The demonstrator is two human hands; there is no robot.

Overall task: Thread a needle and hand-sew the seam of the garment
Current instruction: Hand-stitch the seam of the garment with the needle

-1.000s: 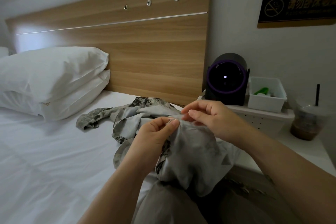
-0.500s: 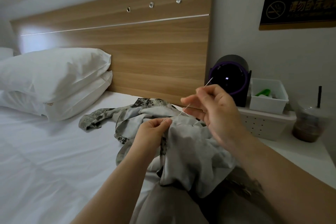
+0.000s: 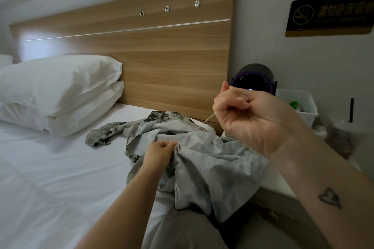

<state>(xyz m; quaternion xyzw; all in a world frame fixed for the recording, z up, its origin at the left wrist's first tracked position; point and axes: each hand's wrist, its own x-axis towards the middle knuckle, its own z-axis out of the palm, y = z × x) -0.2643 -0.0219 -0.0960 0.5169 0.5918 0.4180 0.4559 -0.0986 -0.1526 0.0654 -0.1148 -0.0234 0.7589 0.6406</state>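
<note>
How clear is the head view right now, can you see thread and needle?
Head view: dim; the thread shows as a thin pale line from the right hand to the garment; needle too small to tell; the cup at the right edge is blurred; glare patch on the headboard.

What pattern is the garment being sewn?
The garment has a grey mottled print; head view.

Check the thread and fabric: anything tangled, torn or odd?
Nothing stands out. The thread runs straight, without knots, from the garment up to the right hand; the left hand pinches the garment beside it.
</note>
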